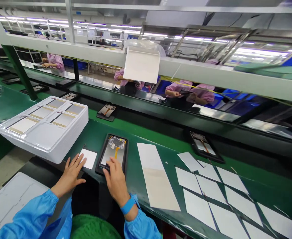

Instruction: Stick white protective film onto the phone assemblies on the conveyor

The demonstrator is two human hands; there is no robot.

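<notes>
So the opened-up tablet-like device [112, 154] is sitting on the green tabletop [133, 186] right in front of the person, long axis running away from them with the far end tipped a bit to the right. Circuit board's at that far end, orange ribbon [116, 152] roughly mid-length; any print is too tiny to read. Right hand [116, 177] is over the near end, fingers bent, and I honestly can't tell if that grip is pinching anything. Left hand [72, 171] has a loose, spread grip, fingertips laid on a white square [89, 159] just left of the device, a thin lead poking out near its far-left corner. Beyond that there's a white plastic tray [45, 136], six pockets, flat silvery pieces [62, 119] in five. Off to the right: a long white strip [158, 176], then rows of white sheets [211, 189].
</notes>
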